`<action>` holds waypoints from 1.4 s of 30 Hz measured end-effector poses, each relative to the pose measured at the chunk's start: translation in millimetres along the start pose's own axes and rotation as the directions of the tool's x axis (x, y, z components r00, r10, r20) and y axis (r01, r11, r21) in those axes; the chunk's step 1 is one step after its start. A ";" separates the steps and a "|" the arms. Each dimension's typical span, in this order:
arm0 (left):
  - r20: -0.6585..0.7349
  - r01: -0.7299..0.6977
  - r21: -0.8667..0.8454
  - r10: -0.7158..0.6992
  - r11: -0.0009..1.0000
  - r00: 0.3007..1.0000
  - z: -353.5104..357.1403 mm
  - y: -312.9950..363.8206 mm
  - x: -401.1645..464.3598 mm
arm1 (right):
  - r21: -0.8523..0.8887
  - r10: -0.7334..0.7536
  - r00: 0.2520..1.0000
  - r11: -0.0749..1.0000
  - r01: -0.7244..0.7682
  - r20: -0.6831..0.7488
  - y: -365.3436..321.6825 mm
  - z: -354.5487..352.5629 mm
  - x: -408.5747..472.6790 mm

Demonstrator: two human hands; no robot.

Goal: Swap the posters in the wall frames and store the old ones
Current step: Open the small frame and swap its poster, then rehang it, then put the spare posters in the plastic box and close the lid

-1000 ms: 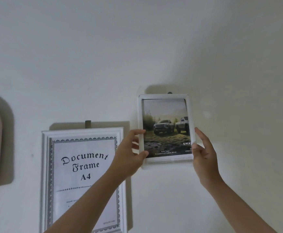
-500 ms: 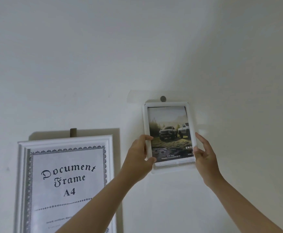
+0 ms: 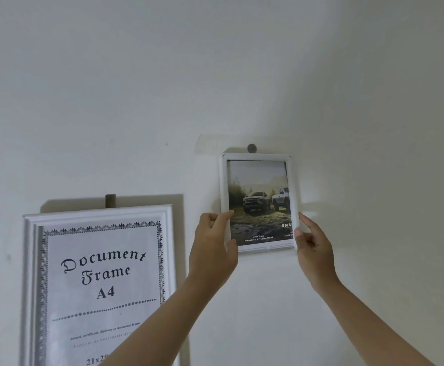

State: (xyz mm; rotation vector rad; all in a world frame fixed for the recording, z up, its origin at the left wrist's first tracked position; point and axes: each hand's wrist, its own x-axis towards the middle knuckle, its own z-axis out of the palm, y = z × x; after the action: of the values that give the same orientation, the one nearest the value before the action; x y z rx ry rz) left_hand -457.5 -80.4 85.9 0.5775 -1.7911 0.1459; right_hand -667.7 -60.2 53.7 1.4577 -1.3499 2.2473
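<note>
A small white frame (image 3: 257, 156) with a poster of two off-road cars (image 3: 260, 204) is against the white wall, its top edge just under a round grey wall hook (image 3: 251, 148). My left hand (image 3: 213, 247) grips the frame's lower left side, thumb on the front. My right hand (image 3: 312, 247) grips the lower right side. To the left hangs a larger white frame (image 3: 30, 260) with a sheet reading "Document Frame A4" (image 3: 102, 273); my left forearm covers its lower right corner.
A dark hanger tab (image 3: 110, 201) sticks up behind the larger frame's top edge. A clear strip of tape (image 3: 210, 143) lies on the wall around the round hook. Bare white wall fills the space above and to the right.
The small frame has come down a little, so the round hook now shows above its top edge. The view has shifted, and the pink arched object at the far left has left the picture.
</note>
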 end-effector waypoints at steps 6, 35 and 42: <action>0.010 0.006 0.004 -0.006 1.000 1.000 3.2 -0.8 -4.7 | -0.008 0.015 1.000 1.000 -0.015 -0.027 9.5 5.2 0.0; 0.528 0.729 -0.023 -0.611 0.684 0.590 50.1 30.5 -287.4 | -0.614 0.678 0.691 0.663 -0.427 0.251 84.2 -127.5 -194.3; 0.695 0.824 0.313 -0.705 0.472 0.140 56.2 57.6 -424.7 | -0.885 0.903 0.413 0.286 -0.367 0.121 142.9 -217.1 -308.5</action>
State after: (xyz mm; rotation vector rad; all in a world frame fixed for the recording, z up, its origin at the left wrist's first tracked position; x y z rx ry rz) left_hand -452.5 78.5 -316.2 1.5913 -1.9827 -1.1613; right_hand -728.0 118.0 -303.2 1.3757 -3.1915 0.8668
